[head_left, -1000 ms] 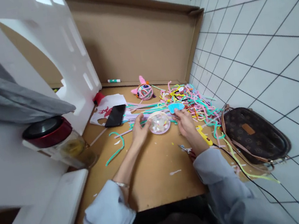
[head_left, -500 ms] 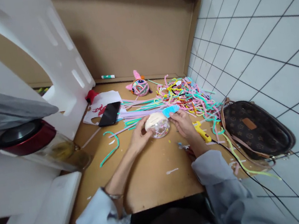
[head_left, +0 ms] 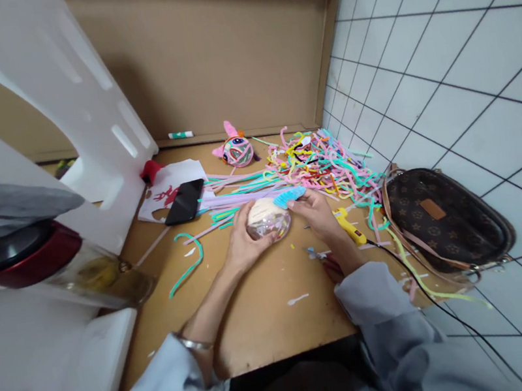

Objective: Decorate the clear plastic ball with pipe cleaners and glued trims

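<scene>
My left hand (head_left: 244, 241) is wrapped round a clear plastic ball (head_left: 268, 226) whose top is covered in cream fuzzy material. Between the fingers of my right hand (head_left: 314, 211) is a blue fuzzy pipe-cleaner piece (head_left: 288, 198), its left end against the upper right of the ball. A yellow glue gun (head_left: 349, 226) lies just right of my right hand. Partly hidden under my right wrist is a pair of scissors (head_left: 330, 265). Behind the ball, straight pipe cleaners (head_left: 245, 188) lie in a loose bundle.
A tangled heap of pipe cleaners (head_left: 323, 166) lies at the back right, beside a brown handbag (head_left: 447, 215). A decorated pink ball (head_left: 237, 150) sits near the cardboard back wall. On the left are a phone (head_left: 185, 202) and a glass bottle (head_left: 90, 275). The glue gun's black cord trails forward.
The ball has tilted in my left hand, whose thumb now lies lower along it. My right hand has brought the blue piece lower and against the ball. The whole view has shifted slightly.
</scene>
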Action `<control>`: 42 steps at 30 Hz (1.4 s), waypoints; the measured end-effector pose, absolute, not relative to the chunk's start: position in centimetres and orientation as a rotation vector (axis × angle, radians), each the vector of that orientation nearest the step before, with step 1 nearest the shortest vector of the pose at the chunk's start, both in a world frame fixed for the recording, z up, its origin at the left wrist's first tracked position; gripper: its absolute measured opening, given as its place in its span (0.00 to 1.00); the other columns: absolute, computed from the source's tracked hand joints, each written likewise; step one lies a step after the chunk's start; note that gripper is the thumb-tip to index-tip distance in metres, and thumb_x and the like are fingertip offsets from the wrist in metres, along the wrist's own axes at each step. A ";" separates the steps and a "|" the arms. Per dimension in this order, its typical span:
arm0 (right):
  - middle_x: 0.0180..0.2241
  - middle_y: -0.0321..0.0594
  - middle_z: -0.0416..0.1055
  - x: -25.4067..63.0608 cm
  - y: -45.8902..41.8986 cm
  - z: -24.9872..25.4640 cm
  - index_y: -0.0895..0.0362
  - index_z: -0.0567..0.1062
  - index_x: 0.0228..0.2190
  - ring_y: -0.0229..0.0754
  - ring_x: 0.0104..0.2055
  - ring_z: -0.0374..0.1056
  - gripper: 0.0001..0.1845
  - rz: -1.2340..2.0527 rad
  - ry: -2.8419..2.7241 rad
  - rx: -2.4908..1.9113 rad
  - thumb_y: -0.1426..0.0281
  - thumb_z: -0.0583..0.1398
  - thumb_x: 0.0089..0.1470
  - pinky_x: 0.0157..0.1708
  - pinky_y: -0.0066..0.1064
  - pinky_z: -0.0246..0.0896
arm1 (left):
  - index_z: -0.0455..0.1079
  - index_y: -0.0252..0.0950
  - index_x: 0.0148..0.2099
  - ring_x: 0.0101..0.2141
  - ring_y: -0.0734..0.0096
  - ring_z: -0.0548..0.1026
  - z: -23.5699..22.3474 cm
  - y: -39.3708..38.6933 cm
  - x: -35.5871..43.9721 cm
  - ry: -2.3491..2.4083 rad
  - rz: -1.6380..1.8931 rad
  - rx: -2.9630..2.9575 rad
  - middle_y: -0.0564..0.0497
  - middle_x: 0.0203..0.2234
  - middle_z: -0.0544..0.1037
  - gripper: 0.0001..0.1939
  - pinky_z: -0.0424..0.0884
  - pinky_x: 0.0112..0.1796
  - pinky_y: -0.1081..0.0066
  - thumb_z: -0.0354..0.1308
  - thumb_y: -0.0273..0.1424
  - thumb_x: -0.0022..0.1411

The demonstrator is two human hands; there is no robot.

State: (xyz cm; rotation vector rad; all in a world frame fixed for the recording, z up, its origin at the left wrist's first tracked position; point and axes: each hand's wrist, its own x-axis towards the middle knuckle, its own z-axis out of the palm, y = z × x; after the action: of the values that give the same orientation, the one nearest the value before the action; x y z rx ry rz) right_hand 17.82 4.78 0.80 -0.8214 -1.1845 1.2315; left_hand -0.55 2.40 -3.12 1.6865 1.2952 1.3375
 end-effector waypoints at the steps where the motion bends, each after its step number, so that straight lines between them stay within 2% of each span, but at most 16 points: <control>1: 0.32 0.36 0.80 17.8 4.8 0.8 0.53 0.79 0.31 0.44 0.37 0.74 0.19 1.236 -1.171 -0.814 0.57 0.73 0.37 0.46 0.40 0.68 | 0.62 0.37 0.63 0.60 0.50 0.65 -3.2 2.5 -0.6 1.294 1.340 1.653 0.41 0.59 0.66 0.44 0.59 0.61 0.53 0.69 0.37 0.43; 8: 0.33 0.36 0.80 17.8 4.7 0.9 0.52 0.79 0.31 0.42 0.38 0.74 0.18 1.271 -1.093 -0.771 0.57 0.73 0.39 0.45 0.38 0.70 | 0.58 0.35 0.63 0.54 0.51 0.71 -3.1 3.1 -1.1 1.194 1.340 1.288 0.39 0.58 0.67 0.48 0.66 0.56 0.54 0.69 0.39 0.39; 13: 0.32 0.35 0.79 17.9 4.9 0.9 0.52 0.77 0.30 0.41 0.36 0.74 0.19 1.280 -1.075 -0.798 0.56 0.72 0.38 0.43 0.37 0.71 | 0.60 0.37 0.61 0.51 0.55 0.73 -3.2 3.3 -1.4 1.152 1.380 1.210 0.42 0.56 0.69 0.45 0.70 0.53 0.58 0.70 0.40 0.40; 23: 0.33 0.37 0.79 17.6 4.4 1.7 0.52 0.77 0.31 0.44 0.39 0.74 0.18 1.141 -1.176 -0.841 0.56 0.71 0.39 0.48 0.41 0.68 | 0.60 0.39 0.59 0.47 0.55 0.75 -2.7 3.3 -1.9 1.138 1.380 1.169 0.44 0.48 0.74 0.42 0.72 0.49 0.58 0.69 0.40 0.41; 30: 0.30 0.35 0.78 17.5 4.7 1.1 0.52 0.77 0.28 0.42 0.35 0.72 0.15 1.090 -1.247 -0.865 0.59 0.71 0.40 0.46 0.39 0.67 | 0.64 0.37 0.56 0.47 0.55 0.74 -2.6 3.3 -2.1 1.133 1.371 1.192 0.45 0.48 0.75 0.39 0.72 0.48 0.59 0.69 0.40 0.41; 42: 0.30 0.35 0.77 17.7 4.8 0.6 0.53 0.77 0.28 0.43 0.35 0.72 0.10 1.106 -1.337 -0.898 0.63 0.69 0.42 0.46 0.39 0.67 | 0.67 0.36 0.57 0.48 0.55 0.74 -2.6 3.2 -2.2 1.177 1.306 1.228 0.44 0.51 0.75 0.38 0.70 0.51 0.58 0.69 0.40 0.43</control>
State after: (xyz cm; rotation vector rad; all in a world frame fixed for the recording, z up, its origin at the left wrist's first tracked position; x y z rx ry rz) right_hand 17.70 4.77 0.65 -0.8978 -1.3371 1.1059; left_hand -2.19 3.21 -2.60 1.2277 1.1770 1.3064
